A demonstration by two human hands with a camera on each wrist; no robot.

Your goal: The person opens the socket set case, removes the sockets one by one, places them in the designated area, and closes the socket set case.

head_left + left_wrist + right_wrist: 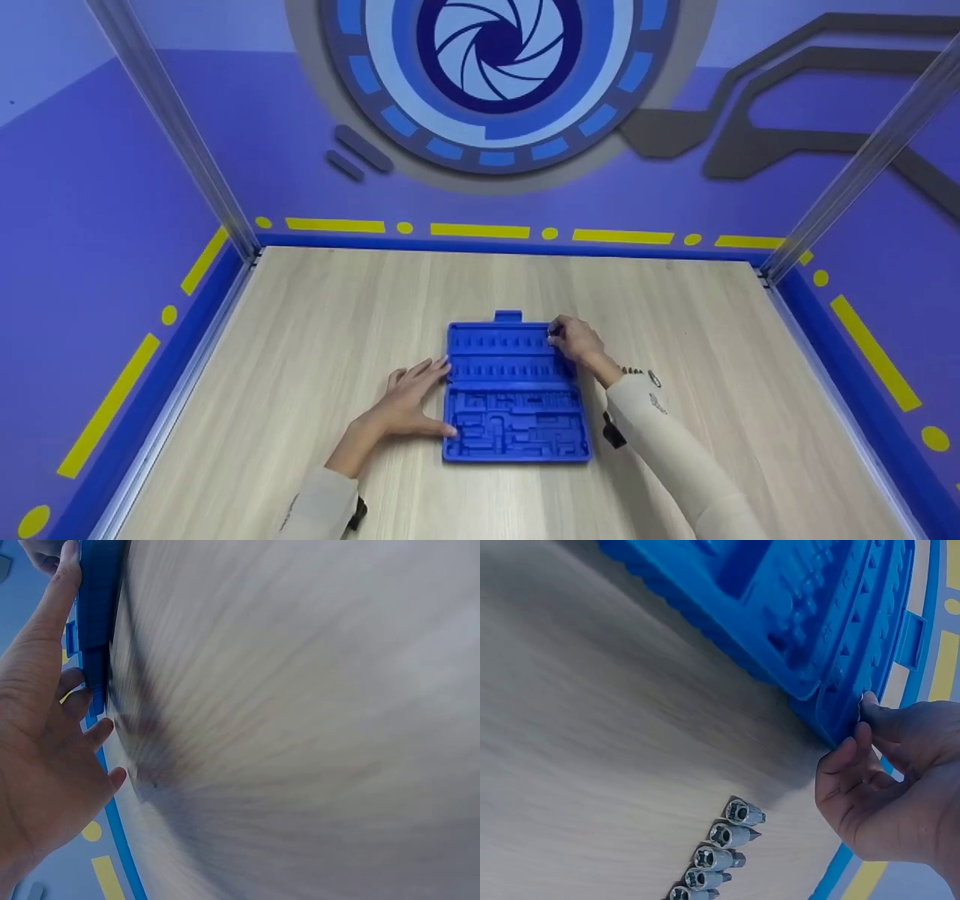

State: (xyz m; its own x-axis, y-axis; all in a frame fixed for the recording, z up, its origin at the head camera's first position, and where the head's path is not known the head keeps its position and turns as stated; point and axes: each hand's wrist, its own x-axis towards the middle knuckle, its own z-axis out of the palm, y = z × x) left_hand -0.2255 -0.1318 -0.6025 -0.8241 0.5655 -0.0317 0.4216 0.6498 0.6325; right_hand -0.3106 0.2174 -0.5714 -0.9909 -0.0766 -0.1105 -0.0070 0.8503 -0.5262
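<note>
A blue plastic tool case [517, 424] lies unfolded on the table, its moulded slots showing in both halves. My left hand [409, 401] rests against the case's left side, fingers spread and thumb on the near half's rim; the left wrist view shows the same hand [52, 720] beside the case's edge [101, 600]. At the far half's right corner, my right hand [577, 341] pinches a small silvery metal piece [553, 334]. In the right wrist view, the fingers hide most of this piece, so its exact kind is unclear.
Several metal socket bits [718, 859] lie in a row on the table, right of the case and partly behind the right forearm in the head view. The wooden table [337, 322] is bordered by blue panels [247, 150] with metal corner posts [862, 165].
</note>
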